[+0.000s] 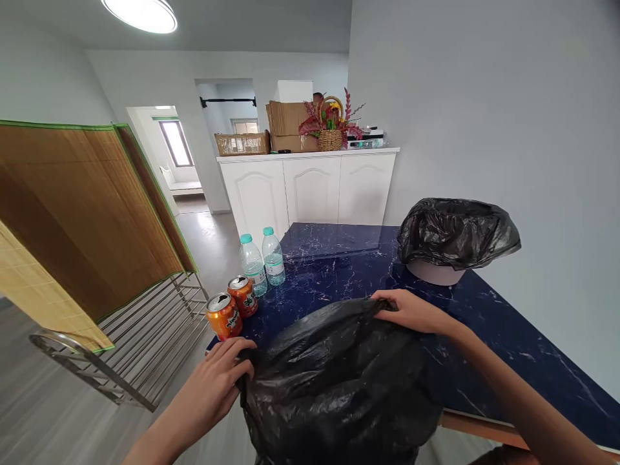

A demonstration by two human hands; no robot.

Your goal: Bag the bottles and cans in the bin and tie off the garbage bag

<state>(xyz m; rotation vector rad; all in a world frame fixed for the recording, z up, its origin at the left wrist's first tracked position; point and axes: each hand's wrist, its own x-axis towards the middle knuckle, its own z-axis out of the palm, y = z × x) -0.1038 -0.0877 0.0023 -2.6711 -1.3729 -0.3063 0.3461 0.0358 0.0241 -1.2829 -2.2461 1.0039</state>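
Note:
A large black plastic garbage bag (339, 387) hangs spread out between my two hands, over the near edge of the table. My left hand (220, 374) is closed on its left edge, beside the orange cans. The fingers of my right hand (400, 310) pinch its upper right edge above the tabletop. What lies under or inside the bag is hidden. Nearest my left hand stand an orange can (224, 318) and another orange can (243, 297), both with opened tops. Behind them are two upright clear bottles with teal caps, the left bottle (252, 263) and the right bottle (274, 258).
A bin lined with a black bag (448, 236) stands at the right of the dark blue marbled table (334, 258), by the wall. Left of the table is a metal rack (140, 329) with a bamboo mat (82, 213). Behind is a white cabinet (312, 187) bearing boxes and a flower basket (330, 138).

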